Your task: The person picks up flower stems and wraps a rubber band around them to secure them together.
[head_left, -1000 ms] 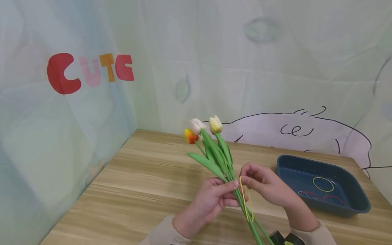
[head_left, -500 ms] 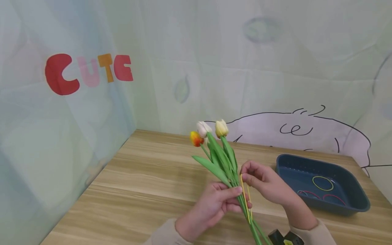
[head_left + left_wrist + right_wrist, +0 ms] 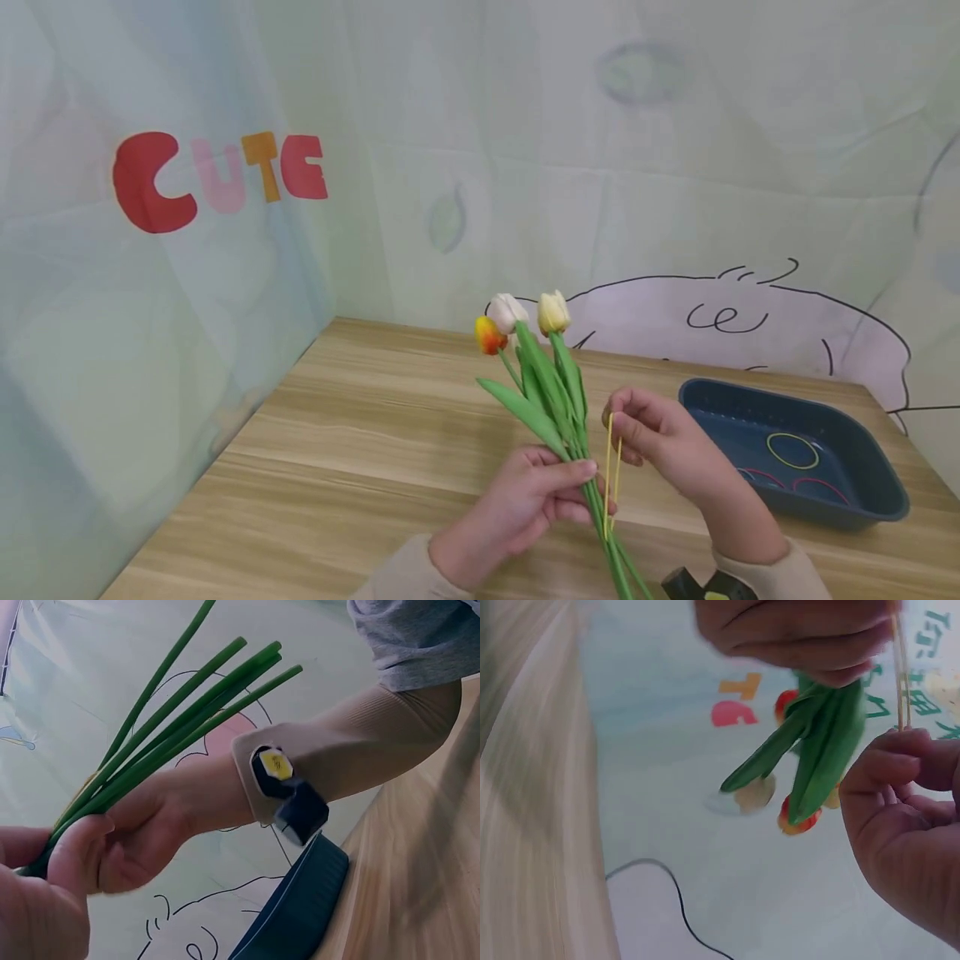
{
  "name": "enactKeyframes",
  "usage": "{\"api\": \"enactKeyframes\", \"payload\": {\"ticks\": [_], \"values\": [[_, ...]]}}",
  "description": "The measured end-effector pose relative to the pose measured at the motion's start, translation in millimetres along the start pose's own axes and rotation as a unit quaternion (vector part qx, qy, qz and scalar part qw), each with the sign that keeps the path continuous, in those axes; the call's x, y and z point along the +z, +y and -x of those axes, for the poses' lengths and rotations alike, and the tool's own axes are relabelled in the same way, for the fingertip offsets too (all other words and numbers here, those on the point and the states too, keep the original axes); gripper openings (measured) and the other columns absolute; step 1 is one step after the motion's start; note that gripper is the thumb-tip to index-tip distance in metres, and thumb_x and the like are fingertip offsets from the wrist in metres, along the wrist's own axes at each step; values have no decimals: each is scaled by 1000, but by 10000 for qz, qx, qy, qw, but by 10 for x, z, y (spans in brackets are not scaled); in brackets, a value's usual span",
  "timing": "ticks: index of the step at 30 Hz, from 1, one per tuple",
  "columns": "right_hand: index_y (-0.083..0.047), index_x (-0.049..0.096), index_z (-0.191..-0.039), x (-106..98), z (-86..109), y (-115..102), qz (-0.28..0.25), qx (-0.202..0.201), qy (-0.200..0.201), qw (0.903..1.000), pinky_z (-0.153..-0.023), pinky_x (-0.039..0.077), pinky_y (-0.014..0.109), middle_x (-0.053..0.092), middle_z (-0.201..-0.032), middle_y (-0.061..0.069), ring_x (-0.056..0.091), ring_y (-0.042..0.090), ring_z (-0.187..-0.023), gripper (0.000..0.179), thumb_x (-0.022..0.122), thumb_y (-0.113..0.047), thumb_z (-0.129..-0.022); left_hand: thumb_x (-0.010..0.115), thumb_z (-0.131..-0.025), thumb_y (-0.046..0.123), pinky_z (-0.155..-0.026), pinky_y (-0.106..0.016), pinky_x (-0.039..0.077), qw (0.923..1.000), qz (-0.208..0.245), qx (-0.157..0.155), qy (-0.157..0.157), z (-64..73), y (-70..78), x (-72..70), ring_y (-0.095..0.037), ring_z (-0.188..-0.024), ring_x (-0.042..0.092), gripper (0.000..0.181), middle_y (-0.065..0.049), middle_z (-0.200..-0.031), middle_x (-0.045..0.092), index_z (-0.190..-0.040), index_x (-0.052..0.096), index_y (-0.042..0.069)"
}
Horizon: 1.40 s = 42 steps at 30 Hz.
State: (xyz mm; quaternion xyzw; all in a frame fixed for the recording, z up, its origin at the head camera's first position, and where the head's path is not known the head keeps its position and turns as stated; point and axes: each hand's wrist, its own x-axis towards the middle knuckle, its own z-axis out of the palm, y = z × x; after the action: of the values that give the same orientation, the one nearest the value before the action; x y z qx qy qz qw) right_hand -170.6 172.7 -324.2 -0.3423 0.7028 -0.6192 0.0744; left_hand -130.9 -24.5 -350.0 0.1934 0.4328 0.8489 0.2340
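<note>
My left hand (image 3: 521, 500) grips a bunch of artificial tulips (image 3: 551, 387) by the green stems, blooms tilted up and to the left. White, pale yellow and orange-red heads show in the head view. To the right of the stems, my right hand (image 3: 667, 437) pinches the top of a yellow rubber band (image 3: 608, 475). Its lower end meets the stems below my left hand; whether it circles all of them cannot be told. In the right wrist view the band (image 3: 902, 682) runs stretched between both hands. Bare stem ends (image 3: 202, 697) fan out in the left wrist view.
A dark blue tray (image 3: 817, 507) stands at the right of the wooden table (image 3: 300, 475), with several loose rubber bands (image 3: 792, 451) inside. Printed cloth (image 3: 525, 167) hangs behind and to the left. A black device sits on the right cuff.
The tulips and my left hand have shifted rightward. My right hand has moved right and slightly up, drawing the rubber band's top away from the stems.
</note>
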Motion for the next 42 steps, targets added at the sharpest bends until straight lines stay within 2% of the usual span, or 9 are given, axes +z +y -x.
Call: {"api": "enactKeyframes", "payload": {"ticks": [3, 7, 10, 13, 20, 25, 32, 37, 42], "values": [[-9, 51, -98, -72, 14, -20, -1621, -373, -785, 9829, -41, 18, 30, 39, -73, 0, 28, 18, -52, 21, 31, -2, -104, 59, -92, 2, -69, -23, 61, 9998, -36, 95, -169, 1, 33, -37, -11, -72, 71, 11, 1, -76, 71, -85, 65, 7], [-4, 47, -111, -147, 23, -38, -3396, -831, -1998, 9153, -41, 9, 27, 45, -88, 1, 23, 17, -53, 29, 19, -1, -105, 60, -92, 7, -70, -22, 61, 9992, -119, 67, -369, 8, 92, -91, -9, -73, 71, 10, 3, -77, 71, -85, 67, 10], [-2, 44, -115, -188, 49, -59, -4021, -985, -2447, 8768, -41, 10, 24, 43, -97, 4, 22, 16, -55, 30, 16, -2, -105, 59, -93, 8, -73, -24, 61, 9981, -141, 86, -589, 13, 137, -123, -10, -75, 71, 11, 3, -79, 70, -86, 67, 11], [-2, 44, -115, -234, 87, -88, -4157, -1141, -2497, 8671, -44, 11, 23, 33, -90, 8, 22, 17, -58, 30, 15, -3, -105, 55, -94, 5, -74, -26, 61, 9953, -80, 257, -931, 18, 179, -150, -10, -76, 71, 14, 2, -81, 70, -89, 67, 10], [2, 43, -112, -360, 180, -10, -3483, -1719, -2170, 8956, -52, 16, 30, 23, -83, 13, 24, 22, -66, 28, 16, 1, -103, 49, -97, 4, -77, -26, 61, 9840, 199, 674, -1636, 22, 268, -251, -11, -81, 71, 22, 2, -89, 72, -96, 69, 13], [6, 42, -105, -404, 275, 183, -2421, -1913, -1823, 9336, -55, 23, 36, 30, -85, 15, 31, 26, -71, 23, 20, 13, -99, 56, -97, 12, -79, -26, 61, 9822, 439, 855, -1614, 11, 353, -304, -10, -80, 71, 14, 3, -88, 72, -96, 71, 14], [3, 47, -99, -256, 383, 325, -462, -1351, -564, 9881, -57, 45, 34, 47, -81, 11, 49, 22, -73, 22, 34, 20, -94, 56, -97, 12, -81, -21, 60, 9802, 1053, 1149, -1221, 47, 484, -304, -10, -81, 70, 14, 1, -88, 71, -97, 69, 10], [-4, 53, -95, -69, 394, 418, 555, -813, 170, 9950, -52, 47, 30, 53, -76, 5, 54, 15, -68, 18, 49, 14, -93, 50, -100, 7, -80, -19, 59, 9771, 1454, 1370, -734, 57, 538, -324, -11, -79, 70, 20, -2, -86, 70, -94, 68, 7], [-5, 57, -95, 137, 377, 511, 976, -188, 278, 9947, -55, 51, 25, 57, -77, 2, 56, 9, -69, 11, 54, 5, -94, 47, -101, 6, -78, -16, 59, 9735, 1631, 1576, -288, 62, 593, -346, -11, -81, 69, 21, -3, -85, 68, -92, 67, 5]]}}
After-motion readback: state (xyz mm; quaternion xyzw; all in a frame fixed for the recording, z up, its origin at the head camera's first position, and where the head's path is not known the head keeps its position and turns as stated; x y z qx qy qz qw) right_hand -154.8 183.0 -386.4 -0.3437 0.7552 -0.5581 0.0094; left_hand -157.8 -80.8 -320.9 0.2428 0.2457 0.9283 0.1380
